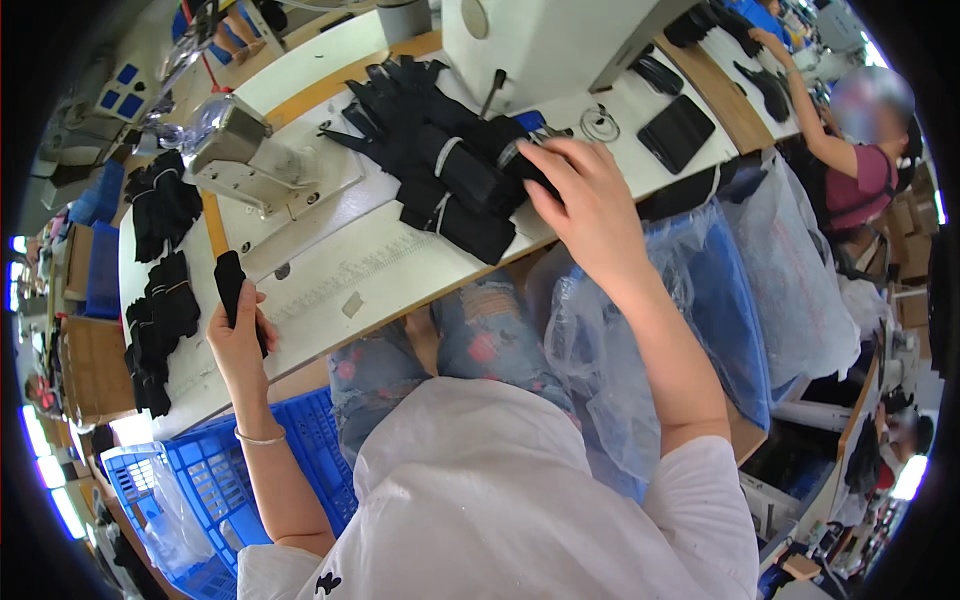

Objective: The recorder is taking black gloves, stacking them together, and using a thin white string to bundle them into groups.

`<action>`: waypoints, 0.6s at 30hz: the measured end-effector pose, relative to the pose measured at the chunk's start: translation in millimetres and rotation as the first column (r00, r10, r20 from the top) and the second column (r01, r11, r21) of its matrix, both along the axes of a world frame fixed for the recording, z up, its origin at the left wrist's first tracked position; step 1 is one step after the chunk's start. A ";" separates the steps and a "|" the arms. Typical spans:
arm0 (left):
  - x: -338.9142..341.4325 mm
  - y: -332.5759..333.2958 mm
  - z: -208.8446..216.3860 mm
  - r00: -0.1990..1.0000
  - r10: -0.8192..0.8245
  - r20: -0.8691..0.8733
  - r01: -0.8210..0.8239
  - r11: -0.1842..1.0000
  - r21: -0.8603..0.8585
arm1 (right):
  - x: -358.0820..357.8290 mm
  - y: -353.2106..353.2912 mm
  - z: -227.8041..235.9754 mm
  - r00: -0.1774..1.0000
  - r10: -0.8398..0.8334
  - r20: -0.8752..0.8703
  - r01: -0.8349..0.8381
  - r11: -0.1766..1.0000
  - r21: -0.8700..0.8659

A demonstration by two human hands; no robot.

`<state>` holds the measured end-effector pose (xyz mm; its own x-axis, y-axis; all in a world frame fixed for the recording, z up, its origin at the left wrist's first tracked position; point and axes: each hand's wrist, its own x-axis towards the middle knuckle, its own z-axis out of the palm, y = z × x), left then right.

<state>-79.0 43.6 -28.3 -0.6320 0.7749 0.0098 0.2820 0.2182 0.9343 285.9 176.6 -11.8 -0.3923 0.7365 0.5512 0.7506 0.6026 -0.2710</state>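
The person's left hand [237, 338] closes its fingers around a black fabric piece [229, 278], held upright over the left part of the white table [335, 260]. The right hand [592, 208] bends its fingers over the right end of a banded pile of black gloves [470, 180], beside the machine [235, 150]; whether they grip any cannot be told.
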 end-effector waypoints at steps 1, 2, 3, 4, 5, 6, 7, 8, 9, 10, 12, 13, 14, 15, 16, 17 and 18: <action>8.1 0.7 6.6 0.999 -0.034 0.007 0.034 0.999 -0.011 | -5.7 8.3 -1.1 1.000 0.023 -0.021 -0.022 1.000 0.011; 16.3 1.8 11.4 0.997 -0.069 0.016 0.070 0.997 -0.022 | -5.4 12.4 -1.7 0.998 0.043 -0.040 -0.043 0.999 0.022; 21.0 2.9 13.5 0.997 -0.080 0.023 0.080 0.996 -0.024 | -2.5 13.7 -1.0 0.999 0.033 -0.034 -0.032 0.999 0.019; 25.8 3.7 14.6 0.995 -0.097 -0.002 0.097 0.994 -0.048 | 1.1 13.8 1.1 0.993 0.058 -0.103 -0.054 0.998 0.033; 31.7 4.8 13.4 0.993 -0.117 -0.026 0.115 0.991 -0.072 | 5.2 12.5 4.4 0.982 0.080 -0.170 -0.073 0.996 0.049; 36.6 -0.1 12.7 0.994 -0.107 -0.023 0.105 0.992 -0.074 | 15.3 5.0 14.9 0.988 0.059 -0.145 -0.054 0.998 0.036; 43.2 -3.5 9.9 0.992 -0.101 -0.075 0.099 0.995 -0.026 | 27.8 -6.7 26.4 0.970 0.037 -0.240 -0.080 0.982 -0.173; 49.8 -7.2 6.6 0.987 -0.091 -0.129 0.095 0.995 0.024 | 42.4 -19.2 33.3 0.945 -0.006 -0.327 -0.122 0.921 -0.369; 56.1 -17.6 -5.0 0.983 -0.104 -0.154 0.107 0.994 0.011 | 62.6 -31.3 30.8 0.953 0.020 -0.303 -0.211 0.762 -0.612; 82.1 -28.0 5.5 0.951 -0.279 -0.132 0.276 0.960 -0.035 | 81.5 -44.9 25.1 0.958 0.046 -0.282 -0.263 0.531 -0.806; 123.9 -35.8 1.1 0.650 -0.713 -0.262 0.731 0.681 -0.041 | 102.8 -75.9 14.5 0.863 0.370 -0.344 -0.319 -0.129 -0.939; 140.4 -34.0 -7.0 0.511 -0.857 -0.062 0.851 0.515 -0.108 | 103.0 -97.1 -1.4 0.854 0.350 -0.384 -0.302 -0.267 -0.915; 163.2 -29.5 -21.5 0.488 -0.870 -0.063 0.872 0.489 0.010 | 102.6 -115.1 -18.8 0.850 0.321 -0.418 -0.281 -0.395 -0.875; 186.5 -26.0 -40.4 0.471 -0.880 -0.066 0.879 0.461 0.122 | 108.2 -124.2 -39.8 0.853 0.318 -0.414 -0.279 -0.393 -0.876; 205.5 -23.1 -56.0 0.427 -0.904 0.005 0.897 0.424 0.128 | 116.8 -133.1 -59.6 0.895 0.275 -0.352 -0.258 -0.325 -0.910; 221.0 -19.8 -69.5 0.383 -0.921 0.074 0.911 0.390 0.133 | 120.4 -137.1 -71.7 0.928 0.229 -0.294 -0.234 -0.258 -0.938; 238.1 -16.6 -79.9 0.386 -0.920 0.072 0.911 0.393 0.127 | 119.0 -134.8 -75.5 0.926 0.232 -0.299 -0.238 -0.259 -0.936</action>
<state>159.1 27.0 -108.2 0.4603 0.8855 0.0628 0.1716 -0.1582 0.9724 404.9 41.8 -87.3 -0.7007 0.2355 -0.6735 0.6310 -0.2360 -0.7390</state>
